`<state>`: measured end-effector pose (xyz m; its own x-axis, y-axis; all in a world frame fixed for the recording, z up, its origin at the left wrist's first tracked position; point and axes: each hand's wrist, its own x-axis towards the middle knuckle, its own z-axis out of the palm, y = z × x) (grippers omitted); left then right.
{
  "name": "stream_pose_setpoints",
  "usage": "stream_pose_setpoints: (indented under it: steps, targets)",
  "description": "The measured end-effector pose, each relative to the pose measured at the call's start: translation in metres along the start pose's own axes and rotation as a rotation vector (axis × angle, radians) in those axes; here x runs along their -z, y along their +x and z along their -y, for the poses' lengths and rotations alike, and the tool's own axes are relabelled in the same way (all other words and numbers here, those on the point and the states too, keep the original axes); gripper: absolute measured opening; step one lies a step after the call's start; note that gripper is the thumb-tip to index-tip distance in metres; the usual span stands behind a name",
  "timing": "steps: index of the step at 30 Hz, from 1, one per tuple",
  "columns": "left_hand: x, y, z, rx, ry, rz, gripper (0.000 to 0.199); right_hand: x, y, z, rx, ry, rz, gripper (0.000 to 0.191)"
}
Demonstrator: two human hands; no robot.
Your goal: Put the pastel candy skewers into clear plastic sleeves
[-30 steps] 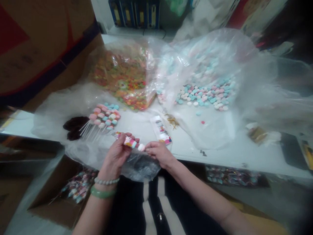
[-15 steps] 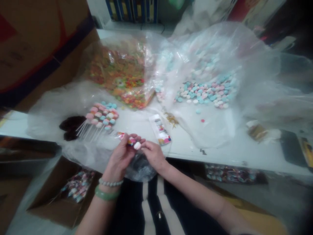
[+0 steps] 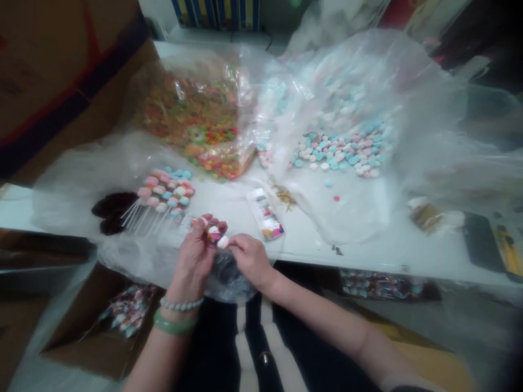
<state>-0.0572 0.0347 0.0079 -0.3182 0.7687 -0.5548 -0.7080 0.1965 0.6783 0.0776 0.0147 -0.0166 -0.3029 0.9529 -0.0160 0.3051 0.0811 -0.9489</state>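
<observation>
Cardboard box (image 3: 53, 71) upper left, blue binders (image 3: 216, 12) along top edge, open carton (image 3: 87, 343) lower left holding bagged sweets (image 3: 128, 311).

Passage 1: strip of white table (image 3: 368, 258) between the two hands and the printed white card (image 3: 265, 214), narrow.
Passage 2: white table surface right of the card, running toward the scattered pink and blue candies (image 3: 330, 184).
Obstruction A: pastel candy lollipops on white sticks (image 3: 163, 190), just left of the left hand (image 3: 192, 261).
Obstruction B: crumpled clear plastic bag (image 3: 224, 277), directly under the right hand (image 3: 251, 261) (soft, so it would give way).
Obstruction C: clear bag of multicoloured cereal-like candy (image 3: 196, 125), walling the far side.
Obstruction D: large clear bag of pastel candies (image 3: 339, 109), far right.
Obstruction E: brown cardboard box (image 3: 53, 71), upper left, against the table.
</observation>
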Motion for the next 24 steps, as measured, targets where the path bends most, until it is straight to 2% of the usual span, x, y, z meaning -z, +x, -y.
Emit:
stream_pose_setpoints:
  steps: [2,4,7,10,15,19,24]
  targets:
    - [-0.001,0.0,-0.005,0.026,-0.004,-0.026,0.015,0.001,0.0,-0.005,-0.047,-0.002,-0.01,0.021]
    - [0.0,0.002,-0.01,0.011,-0.017,-0.062,0.012,0.003,-0.001,-0.011,-0.021,-0.056,-0.041,0.019]
    - [0.0,0.003,-0.013,-0.027,0.002,-0.116,0.011,0.006,-0.004,-0.017,0.142,-0.208,-0.09,0.02]
    - [0.0,0.001,-0.013,-0.011,0.081,-0.161,0.024,0.006,-0.008,-0.02,0.314,-0.404,-0.103,0.022]
    - [-0.002,-0.004,-0.006,-0.018,0.245,-0.184,0.032,-0.001,-0.011,-0.018,0.431,-0.57,-0.125,0.023]
    - [-0.003,-0.007,0.001,0.038,0.184,-0.124,0.037,-0.002,-0.007,-0.016,0.393,-0.5,-0.096,0.023]
    - [0.003,-0.005,0.004,0.212,0.109,0.01,0.04,0.005,-0.002,-0.015,0.182,-0.144,-0.113,0.019]
